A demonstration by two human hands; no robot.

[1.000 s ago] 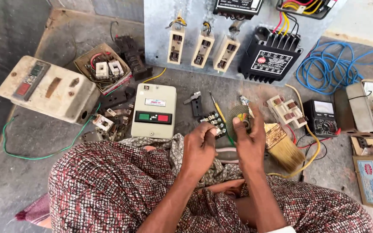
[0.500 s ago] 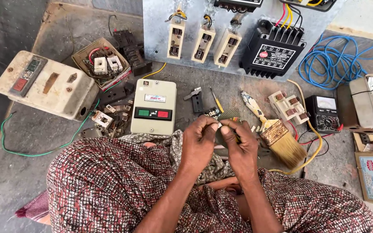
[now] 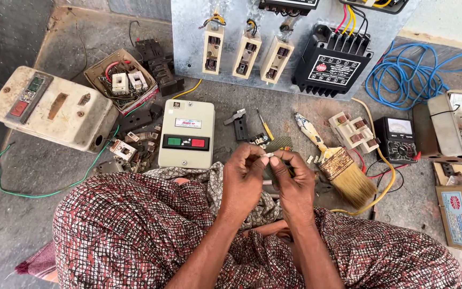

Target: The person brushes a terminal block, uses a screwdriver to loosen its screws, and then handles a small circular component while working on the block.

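My left hand [image 3: 243, 176] and my right hand [image 3: 294, 179] meet above my lap, fingertips pinched together on a small pale part [image 3: 268, 156] between them. A strip of dark sandpaper-like sheet [image 3: 274, 160] shows behind the fingers; whether a hand holds it I cannot tell. Just beyond the hands lie a yellow-handled screwdriver [image 3: 265, 126] and a worn paintbrush [image 3: 338, 163]. A cream starter box with a green and a red button [image 3: 186, 134] sits to the left of my hands.
A metal panel [image 3: 188, 37] with three fuse holders and a black unit [image 3: 332, 67] stands at the back. An old switch box [image 3: 49, 107], a tray of parts [image 3: 121, 80], blue cable [image 3: 418, 75], a multimeter [image 3: 399, 139] and a green wire [image 3: 38, 190] lie around.
Both hands came closer together and lower toward my lap, fingertips now touching on the small part. The view shifted slightly.
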